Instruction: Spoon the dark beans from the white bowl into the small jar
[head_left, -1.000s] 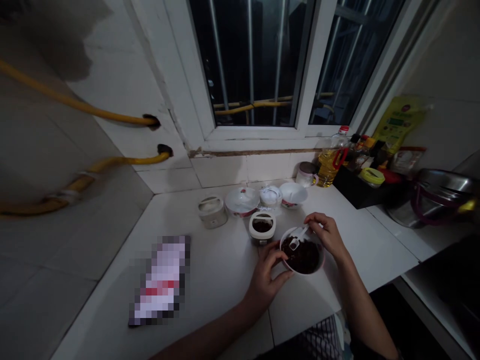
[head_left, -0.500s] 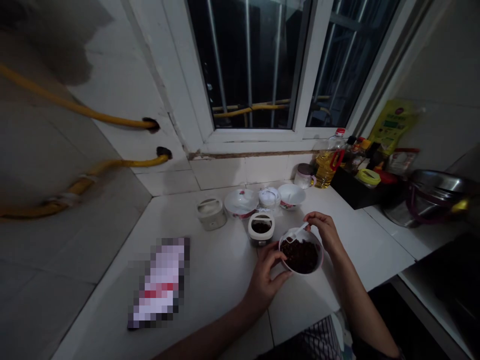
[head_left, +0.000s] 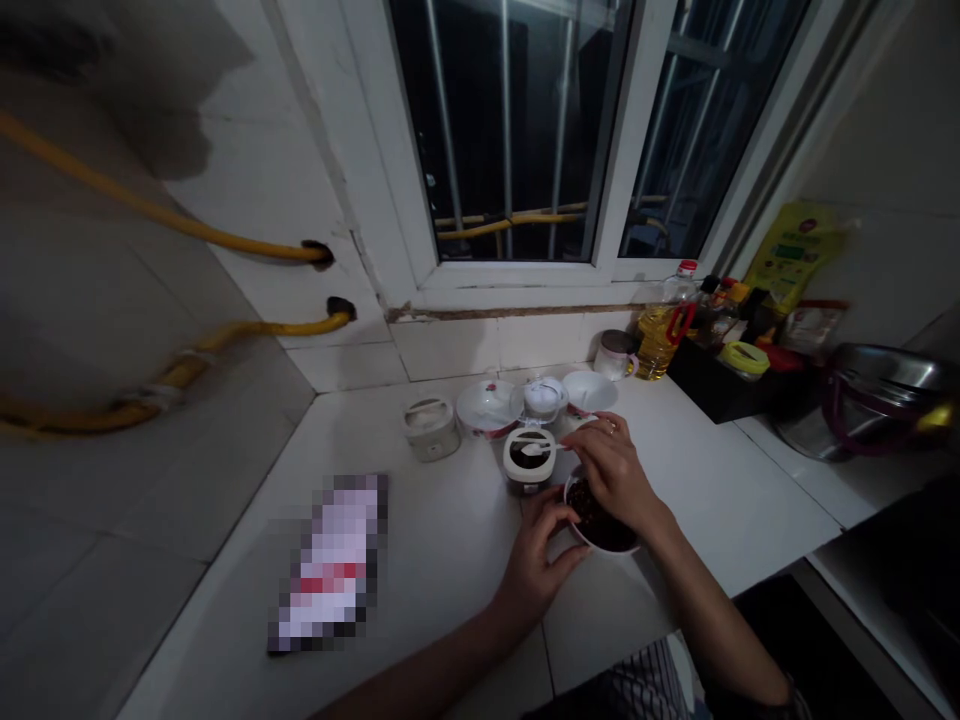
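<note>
Left hand: the left hand (head_left: 534,568) curls closed around the side of a round white bowl with a pink rim (head_left: 581,532), steadying it on the worktop.

Right hand: the right hand (head_left: 611,475), a ring on one finger, is above the bowl and pinches a slender white plastic spoon (head_left: 541,449) by its handle.

Spoon: it reaches out sideways, its tip over a small open white pot (head_left: 527,474), not resting in the bowl.

Bowl contents: dark, lumpy food (head_left: 596,522) fills the bowl, partly hidden by the right hand.

Pot contents: similar dark food (head_left: 527,458) shows inside the pot, just beside the bowl.

Rest: a white plate (head_left: 487,406), a small white bowl (head_left: 589,391) and a bottle of yellow oil (head_left: 658,340) stand along the white tiled worktop (head_left: 450,560), below a barred window (head_left: 510,130).
</note>
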